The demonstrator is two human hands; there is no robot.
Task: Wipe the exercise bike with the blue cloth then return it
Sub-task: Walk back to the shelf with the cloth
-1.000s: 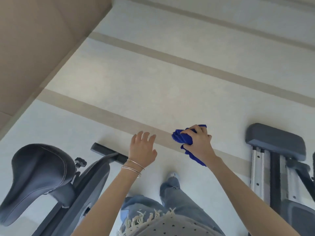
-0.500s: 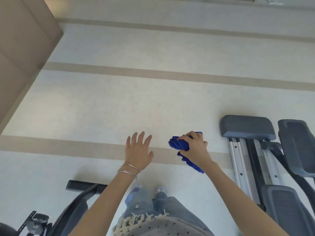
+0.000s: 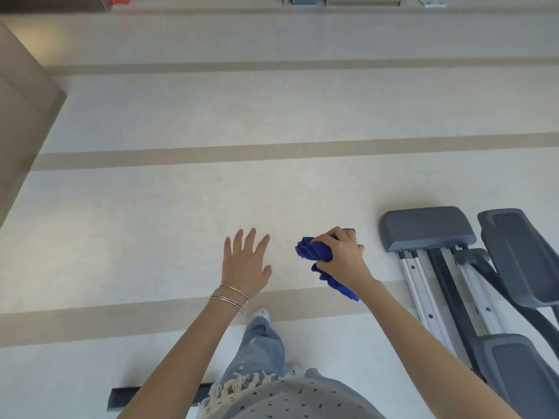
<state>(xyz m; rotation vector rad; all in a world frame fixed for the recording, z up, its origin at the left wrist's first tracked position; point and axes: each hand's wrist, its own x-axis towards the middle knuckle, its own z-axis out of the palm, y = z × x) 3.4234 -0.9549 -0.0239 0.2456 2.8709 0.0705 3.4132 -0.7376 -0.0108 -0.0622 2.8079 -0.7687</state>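
A dark bar [image 3: 133,397] lies on the pale striped floor [image 3: 181,222] beside a jeans-clad leg [image 3: 260,349]. Out in front, the left hand [image 3: 245,264] hovers with fingers straight and spread, while the right hand [image 3: 340,258] curls its fingers around the bunched blue cloth [image 3: 311,252], held in the air. Just right of the cloth stands a grey elliptical trainer [image 3: 426,228].
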